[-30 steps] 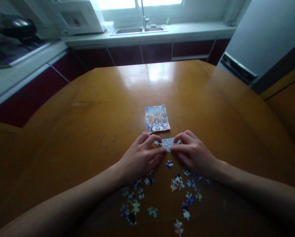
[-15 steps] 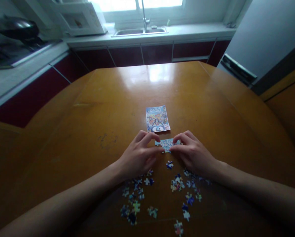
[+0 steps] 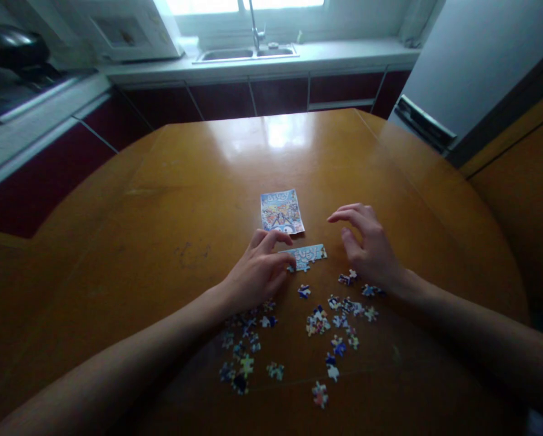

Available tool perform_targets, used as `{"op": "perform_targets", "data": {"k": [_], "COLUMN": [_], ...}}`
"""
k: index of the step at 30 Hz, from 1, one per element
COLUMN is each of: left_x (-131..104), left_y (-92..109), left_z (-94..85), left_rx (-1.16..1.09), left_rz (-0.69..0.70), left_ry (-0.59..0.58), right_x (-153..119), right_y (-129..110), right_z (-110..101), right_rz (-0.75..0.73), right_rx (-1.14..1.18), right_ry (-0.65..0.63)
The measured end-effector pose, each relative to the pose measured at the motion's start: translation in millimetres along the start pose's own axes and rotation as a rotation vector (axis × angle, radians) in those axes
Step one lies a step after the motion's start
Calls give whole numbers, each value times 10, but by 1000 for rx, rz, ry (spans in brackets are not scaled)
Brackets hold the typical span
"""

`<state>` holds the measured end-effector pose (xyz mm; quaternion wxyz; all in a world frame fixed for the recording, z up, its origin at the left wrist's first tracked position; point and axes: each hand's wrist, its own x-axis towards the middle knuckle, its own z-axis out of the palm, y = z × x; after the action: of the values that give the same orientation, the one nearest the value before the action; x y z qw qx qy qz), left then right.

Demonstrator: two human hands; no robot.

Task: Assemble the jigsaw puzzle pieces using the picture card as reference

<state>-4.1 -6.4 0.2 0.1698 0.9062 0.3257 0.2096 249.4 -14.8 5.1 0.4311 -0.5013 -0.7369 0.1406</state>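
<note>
A joined strip of light-blue jigsaw puzzle pieces (image 3: 308,255) lies flat on the table, with a straight upper edge and a notched lower one. My left hand (image 3: 261,261) has its thumb and index finger curled around the left end of this strip, partly covering it. To the right, my right hand (image 3: 366,242) is raised off the strip, fingers apart, holding nothing. A small printed picture sheet (image 3: 280,209) lies just beyond the strip. Between my forearms, loose puzzle pieces are scattered, among them a blue-and-white piece (image 3: 303,291) just below the strip.
The brown wooden table (image 3: 162,181) has a rounded outline. Several loose pieces (image 3: 319,393) lie near its front. Past it stand a counter with a sink (image 3: 228,56), a white microwave-like box (image 3: 126,33), a stove with a dark pan (image 3: 12,45) and a grey fridge (image 3: 471,66).
My right hand has let go of the puzzle strip and moved up and right, leaving the strip's right end uncovered. My left hand stays at the left end. The view has shifted slightly.
</note>
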Motion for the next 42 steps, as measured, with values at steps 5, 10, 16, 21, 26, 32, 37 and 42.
{"op": "perform_targets", "data": {"k": [5,10,16,21,26,32,37,42], "left_x": [61,-5,-365,-655,-700,-714,-789,-845], "left_y": [25,2,67,71,28,-16,-135,-269], "left_z": [-73,-343,-490,-533,-633,-643,-587,-538], "left_rx": [-102,-63,1,71,95,77,76,98], "left_rz": [-59,-128,-154,-187,-230,-264,-259,-244], "left_ry": [100,312,281,257,297,307,291,242], "right_x": [108,113,166,205,185,120,15,-43], "right_y": [118,232,319,239,36,-195,-75,136], "right_z": [-219,-370,-507,-632,-703,-688,-530,-421], "right_rz": [75,127,174,199,165,164,200,224], "right_rx": [-15,-19,-16,-50,-51,-64,-62,-67], "right_ry": [190,291,292,220,141,129,106,68]}}
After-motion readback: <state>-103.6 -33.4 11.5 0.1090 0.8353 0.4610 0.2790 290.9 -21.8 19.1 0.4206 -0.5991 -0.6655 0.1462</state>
